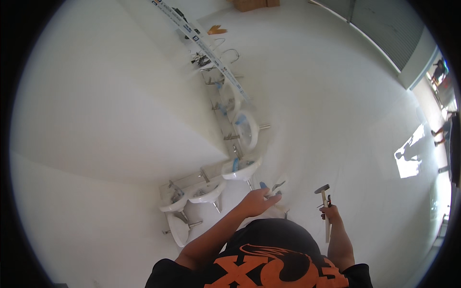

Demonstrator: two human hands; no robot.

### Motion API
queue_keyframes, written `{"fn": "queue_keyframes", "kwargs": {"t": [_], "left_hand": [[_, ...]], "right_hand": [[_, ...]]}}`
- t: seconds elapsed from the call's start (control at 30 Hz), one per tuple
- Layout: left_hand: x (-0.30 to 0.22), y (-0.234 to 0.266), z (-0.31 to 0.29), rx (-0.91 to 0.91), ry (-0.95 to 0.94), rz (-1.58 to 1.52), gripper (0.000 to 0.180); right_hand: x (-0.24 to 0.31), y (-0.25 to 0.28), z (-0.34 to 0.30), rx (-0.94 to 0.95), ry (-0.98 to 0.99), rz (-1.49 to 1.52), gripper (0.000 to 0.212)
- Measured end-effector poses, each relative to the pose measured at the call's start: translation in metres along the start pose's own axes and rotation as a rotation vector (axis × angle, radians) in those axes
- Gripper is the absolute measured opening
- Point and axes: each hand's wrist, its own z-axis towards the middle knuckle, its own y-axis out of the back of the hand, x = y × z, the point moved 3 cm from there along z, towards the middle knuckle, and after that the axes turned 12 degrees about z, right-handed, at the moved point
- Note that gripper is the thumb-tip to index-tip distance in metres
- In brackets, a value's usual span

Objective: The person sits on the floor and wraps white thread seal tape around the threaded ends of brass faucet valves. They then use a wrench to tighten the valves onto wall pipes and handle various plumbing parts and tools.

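My right hand (329, 211) is closed round the pale handle of a hammer (327, 228). The hammer's dark head points up and away from me. A small dark and reddish piece shows beside the handle, too small to name. In front of my body, my left hand (258, 203) has its fingers curled round something largely hidden. At its fingertips show a bit of blue (263, 185) and a grey metal piece (278, 186), perhaps a tap. Left of this hand is a white washbasin (241, 172) with blue film in its bowl.
More white basins with taps stand along the wall, including one basin (206, 193) to the left and another basin (248, 132) farther off. A long printed strip (201, 45) slants over the far ones. Black cables (201, 60) and a cardboard box (249, 5) lie beyond. People are at far right.
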Motion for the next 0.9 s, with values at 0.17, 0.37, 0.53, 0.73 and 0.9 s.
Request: {"fn": "queue_keyframes", "kwargs": {"t": [0.17, 0.37, 0.53, 0.73, 0.9], "left_hand": [[-0.041, 0.047, 0.13, -0.034, -0.052, -0.118, 0.068], [-0.094, 0.103, 0.314, 0.055, -0.136, -0.127, 0.067], [-0.144, 0.207, 0.442, 0.096, -0.144, -0.098, 0.066], [-0.162, 0.328, 0.581, 0.085, -0.079, -0.117, 0.067], [-0.162, 0.401, 0.697, -0.029, 0.07, -0.097, 0.072]], "right_hand": [[0.163, 0.024, 0.087, -0.047, 0.087, -0.067, 0.023], [0.229, 0.056, 0.169, -0.126, -0.068, -0.153, 0.02], [0.278, 0.064, 0.181, -0.132, -0.381, -0.1, 0.015], [0.42, 0.063, 0.244, -0.111, -0.415, -0.155, 0.014], [0.565, 0.045, 0.355, -0.035, -0.384, -0.302, 0.014]]}}
